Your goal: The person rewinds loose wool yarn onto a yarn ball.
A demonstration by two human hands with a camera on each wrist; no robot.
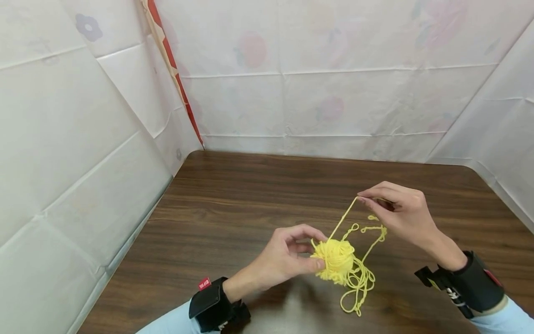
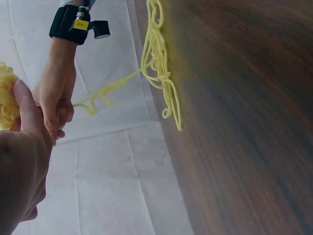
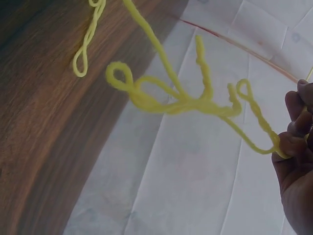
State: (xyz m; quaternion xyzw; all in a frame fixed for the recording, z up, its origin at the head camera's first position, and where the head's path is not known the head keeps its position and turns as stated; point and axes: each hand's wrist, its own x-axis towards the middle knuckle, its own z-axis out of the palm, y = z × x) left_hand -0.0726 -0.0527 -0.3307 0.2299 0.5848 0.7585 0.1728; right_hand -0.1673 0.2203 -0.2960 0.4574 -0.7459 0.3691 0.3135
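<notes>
Yarn ball (image 1: pixel 333 260) pinched in left hand (image 1: pixel 283 258), strand apparently in right hand (image 1: pixel 398 212).

A makeshift recording booth, not a lived-in room: creased white plastic sheeting with faded flower prints (image 1: pixel 333 93) hangs as walls close round the dark brown wooden bench (image 1: pixel 258 195), a red-edged seam (image 1: pixel 175 79) at the bench's far left corner.
</notes>
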